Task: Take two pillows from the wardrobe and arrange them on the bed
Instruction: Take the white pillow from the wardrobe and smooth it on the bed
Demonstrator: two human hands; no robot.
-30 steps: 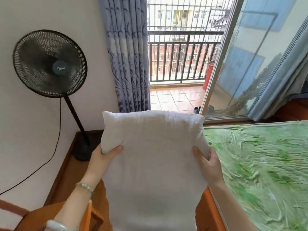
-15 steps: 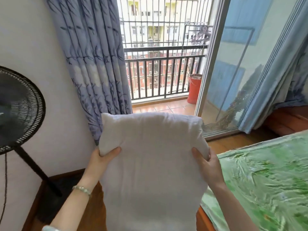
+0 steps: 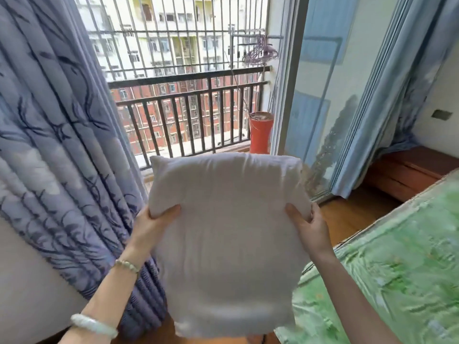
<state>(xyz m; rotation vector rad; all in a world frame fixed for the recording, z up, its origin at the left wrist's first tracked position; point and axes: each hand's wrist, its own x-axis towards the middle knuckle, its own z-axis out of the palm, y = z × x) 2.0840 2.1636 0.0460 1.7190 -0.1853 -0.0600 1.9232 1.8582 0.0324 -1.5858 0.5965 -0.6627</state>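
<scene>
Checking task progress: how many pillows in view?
1. The white pillow is held upright between left hand and right hand, beside the bed. A second may be out of frame.

No readable txt, labels, brands or nos. anywhere in view.

A home bedroom — a bed with a crumpled green patterned sheet [image 3: 387, 276], long blue branch-print curtains [image 3: 57, 145], a dark-railed balcony [image 3: 188, 95]

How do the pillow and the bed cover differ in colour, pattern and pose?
The pillow is plain white; the bed cover is green and patterned. The pillow is held upright in the air by the left hand and right hand; the bed cover lies flat. Both are soft, wrinkled fabric.
</scene>
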